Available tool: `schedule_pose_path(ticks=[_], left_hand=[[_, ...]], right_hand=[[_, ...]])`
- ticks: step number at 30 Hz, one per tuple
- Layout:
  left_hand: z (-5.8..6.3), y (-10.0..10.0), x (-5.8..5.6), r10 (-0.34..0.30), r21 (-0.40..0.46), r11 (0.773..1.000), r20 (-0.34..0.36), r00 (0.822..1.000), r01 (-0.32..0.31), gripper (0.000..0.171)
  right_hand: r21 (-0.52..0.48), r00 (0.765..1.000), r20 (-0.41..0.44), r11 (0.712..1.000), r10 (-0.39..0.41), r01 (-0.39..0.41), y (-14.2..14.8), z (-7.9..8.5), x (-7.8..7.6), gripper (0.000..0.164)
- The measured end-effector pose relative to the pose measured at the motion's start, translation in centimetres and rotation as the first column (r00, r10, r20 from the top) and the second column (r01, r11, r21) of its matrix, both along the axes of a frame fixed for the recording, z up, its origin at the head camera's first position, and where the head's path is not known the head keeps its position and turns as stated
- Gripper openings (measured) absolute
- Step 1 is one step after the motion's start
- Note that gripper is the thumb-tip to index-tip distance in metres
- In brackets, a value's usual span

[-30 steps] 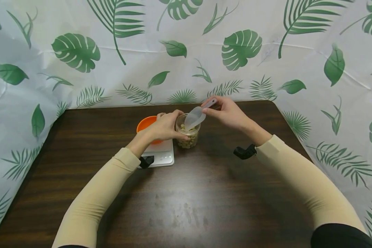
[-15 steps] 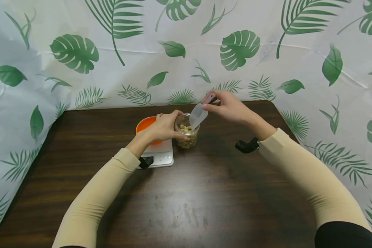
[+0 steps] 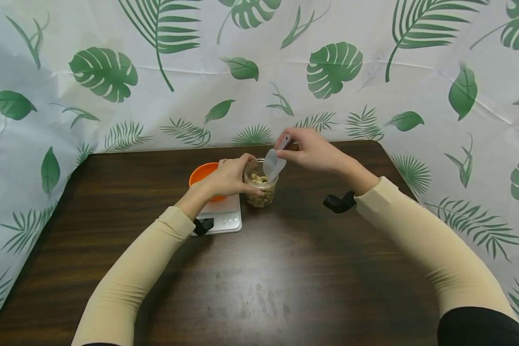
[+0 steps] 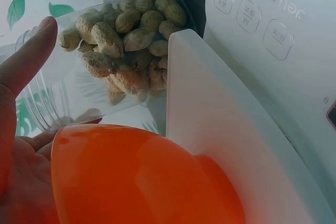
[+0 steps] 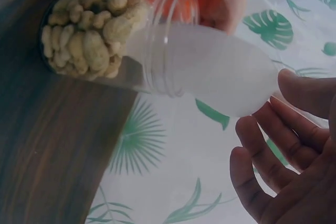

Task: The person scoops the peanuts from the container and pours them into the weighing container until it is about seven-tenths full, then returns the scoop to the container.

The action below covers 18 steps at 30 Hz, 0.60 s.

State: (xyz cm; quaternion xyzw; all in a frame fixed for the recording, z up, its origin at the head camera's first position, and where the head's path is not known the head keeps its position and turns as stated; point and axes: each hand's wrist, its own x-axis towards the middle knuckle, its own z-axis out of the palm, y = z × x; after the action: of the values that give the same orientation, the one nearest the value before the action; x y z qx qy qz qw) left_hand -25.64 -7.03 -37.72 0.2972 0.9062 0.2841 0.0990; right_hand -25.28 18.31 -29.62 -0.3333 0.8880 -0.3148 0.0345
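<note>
Wood-grain table [image 3: 311, 274]: near far edge, left hand [image 3: 225, 179] grips peanut jar [image 3: 263, 196]; right hand [image 3: 311, 151] pinches scoop [image 3: 273, 166], tip inside jar.

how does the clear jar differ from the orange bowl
The clear jar is see-through, while the orange bowl is opaque. The jar's body is straight-sided; the bowl's wall curves. The jar stands on the table, whereas the bowl sits on the white scale. Both have open tops.

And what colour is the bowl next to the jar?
The bowl is orange, best seen in the left wrist view.
</note>
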Motion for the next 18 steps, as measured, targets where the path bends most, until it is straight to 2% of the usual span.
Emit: schedule_pose_path(ticks=[8,13,18], left_hand=[[-0.1,0.0,-0.1,0.0,-0.012,1.0,0.007,1.0,0.0,0.09],[-0.1,0.0,-0.1,0.003,-0.019,1.0,0.009,1.0,-0.003,0.091],[0.0,0.0,-0.1,0.01,-0.027,1.0,0.01,1.0,-0.009,0.091]], right_hand=[[0.085,0.994,-0.066,0.993,0.083,-0.077,-1.2,-1.1,0.0,0.016],[0.094,0.995,-0.06,0.993,0.077,-0.071,-1.5,-1.3,-0.2,0.016],[0.057,0.997,-0.047,0.996,0.064,-0.061,-1.4,-1.9,-0.4,0.016]])
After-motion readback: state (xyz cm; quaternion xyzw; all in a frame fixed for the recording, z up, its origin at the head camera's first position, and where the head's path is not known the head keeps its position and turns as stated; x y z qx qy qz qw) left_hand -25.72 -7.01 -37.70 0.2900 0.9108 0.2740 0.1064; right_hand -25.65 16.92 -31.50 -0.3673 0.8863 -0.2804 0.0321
